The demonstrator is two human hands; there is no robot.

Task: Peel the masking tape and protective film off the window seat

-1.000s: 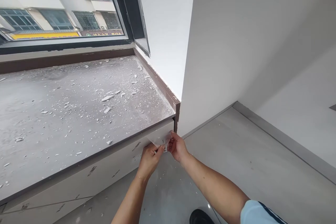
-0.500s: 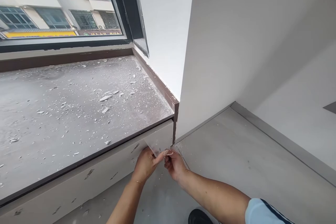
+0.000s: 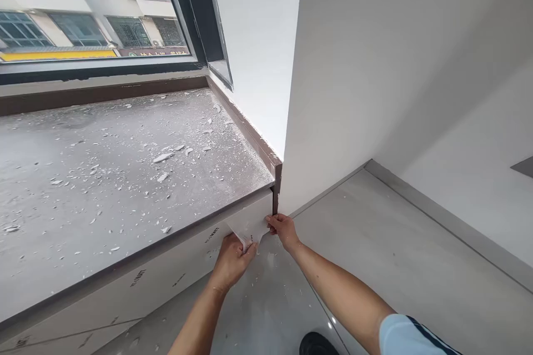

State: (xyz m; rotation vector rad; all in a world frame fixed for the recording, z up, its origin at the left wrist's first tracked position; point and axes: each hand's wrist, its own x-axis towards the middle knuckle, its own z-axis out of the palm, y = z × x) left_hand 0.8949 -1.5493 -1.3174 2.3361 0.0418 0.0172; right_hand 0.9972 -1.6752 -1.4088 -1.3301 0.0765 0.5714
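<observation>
We are pinching a thin, translucent white protective film flap [image 3: 250,231] at the lower centre of the frame, where it is peeling off the pale front panel [image 3: 166,266] under the sill. Our left hand [image 3: 233,258] is gripping the flap's lower edge with closed fingers, and our right hand [image 3: 283,229] is pinching its right corner beside the brown corner trim [image 3: 276,188]. The grey stone windowsill [image 3: 83,188], littered with white flakes [image 3: 162,156], is filling the left half.
</observation>
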